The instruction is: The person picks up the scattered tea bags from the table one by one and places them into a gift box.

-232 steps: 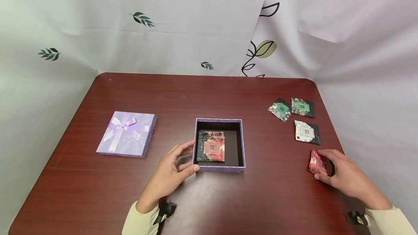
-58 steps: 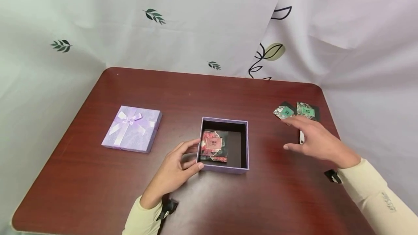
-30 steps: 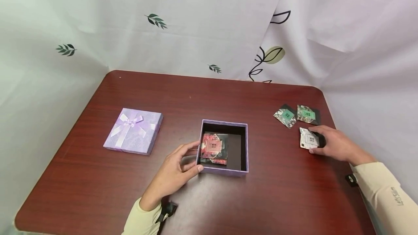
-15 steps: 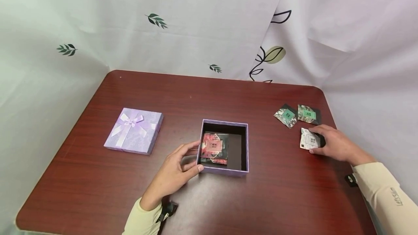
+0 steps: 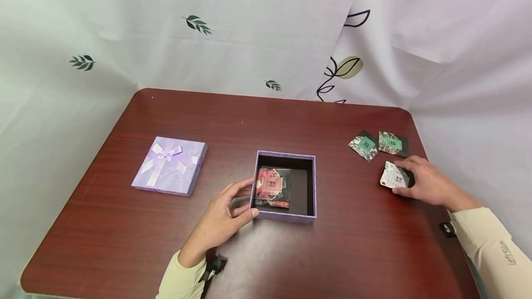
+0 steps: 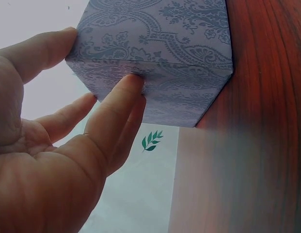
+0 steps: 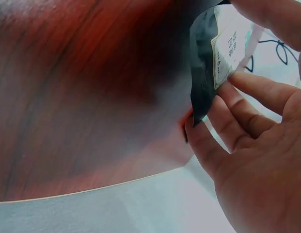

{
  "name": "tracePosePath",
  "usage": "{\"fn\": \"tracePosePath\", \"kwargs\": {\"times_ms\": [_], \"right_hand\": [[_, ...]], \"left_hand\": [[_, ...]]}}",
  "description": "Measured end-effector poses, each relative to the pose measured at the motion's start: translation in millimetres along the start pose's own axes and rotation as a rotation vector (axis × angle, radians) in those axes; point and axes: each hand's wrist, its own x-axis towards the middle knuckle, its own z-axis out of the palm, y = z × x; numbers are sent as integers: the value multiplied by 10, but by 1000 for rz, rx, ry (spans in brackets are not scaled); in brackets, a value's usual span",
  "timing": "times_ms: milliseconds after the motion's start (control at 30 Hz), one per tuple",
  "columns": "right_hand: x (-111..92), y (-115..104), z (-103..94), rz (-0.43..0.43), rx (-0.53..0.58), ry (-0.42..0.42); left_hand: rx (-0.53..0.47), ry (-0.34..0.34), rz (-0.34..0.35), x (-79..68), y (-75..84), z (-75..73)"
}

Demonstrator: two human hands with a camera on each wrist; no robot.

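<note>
In the head view, an open purple box with a black inside stands mid-table. Red and black sachets lie overlapped in its left part. My left hand holds the box at its near left corner, thumb on the front wall and fingers along the left side; the left wrist view shows fingertips against the patterned box. At the right, my right hand pinches a white and black sachet between thumb and fingers. The right wrist view shows this sachet standing tilted, its lower corner by the fingertips.
A purple lid with a ribbon bow lies left of the box. Two green-labelled sachets, one angled and one straighter, lie beyond my right hand. A pale curtain borders the dark red table.
The red sachet formerly under my right hand has left the table's right side; another red sachet now tops those in the box. My right hand has moved to the white sachet and turned it slightly.
</note>
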Motion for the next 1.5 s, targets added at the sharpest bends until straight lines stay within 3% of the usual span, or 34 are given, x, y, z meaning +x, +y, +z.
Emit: {"fn": "tracePosePath", "kwargs": {"times_ms": [800, 1067, 1300, 1500], "right_hand": [[103, -729, -339, -157, -56, 118], [122, -1052, -473, -166, -67, 102], [197, -1316, -517, -269, -69, 181], [301, -1524, -529, -330, -59, 192]], "left_hand": [[12, -3, 21, 7, -27, -18], [14, 2, 1, 7, -24, -14], [11, 1, -11, 4, -17, -15], [19, 3, -17, 5, -5, -8]]}}
